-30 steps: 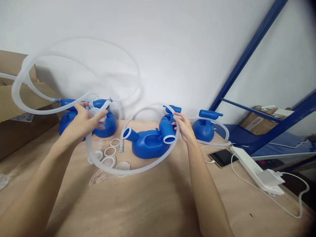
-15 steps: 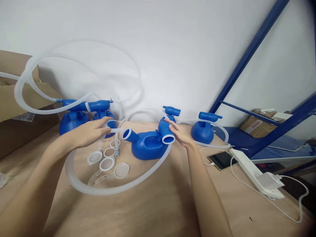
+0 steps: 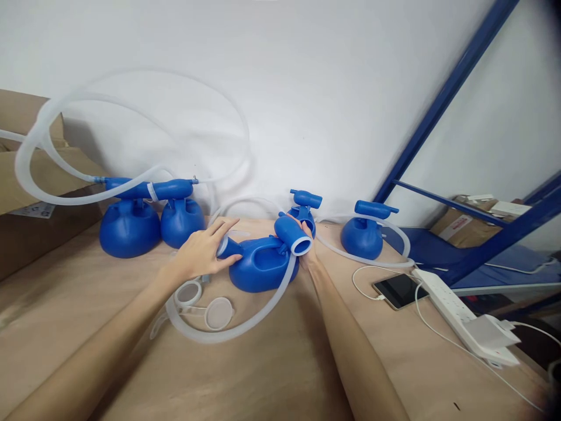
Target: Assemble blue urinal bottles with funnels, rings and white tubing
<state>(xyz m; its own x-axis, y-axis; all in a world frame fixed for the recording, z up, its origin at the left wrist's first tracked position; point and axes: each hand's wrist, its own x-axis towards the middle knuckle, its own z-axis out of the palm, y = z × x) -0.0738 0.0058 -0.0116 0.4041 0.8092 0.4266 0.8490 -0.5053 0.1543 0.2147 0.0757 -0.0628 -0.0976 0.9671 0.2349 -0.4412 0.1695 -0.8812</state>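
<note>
A blue bottle with a handle lies at the centre of the wooden table. Around its short neck, on the left, are the fingers and thumb of my left hand. My right hand holds the blue tubular piece, whose white-rimmed opening faces me; most of its fingers are hidden behind the piece. A translucent hose curves from beside this piece down and round to the left. Clear round caps with straps, one of them the near cap, lie below my left hand.
Other blue bottles stand at the left, behind the centre and at the right. Large hose loops rise at the left by a cardboard box. A phone, cables and a power strip lie at the right.
My left hand has moved right from the white ring area onto the bottle's neck. My right hand has shifted lower round the tubular piece, which has turned slightly. The view has moved a little.
</note>
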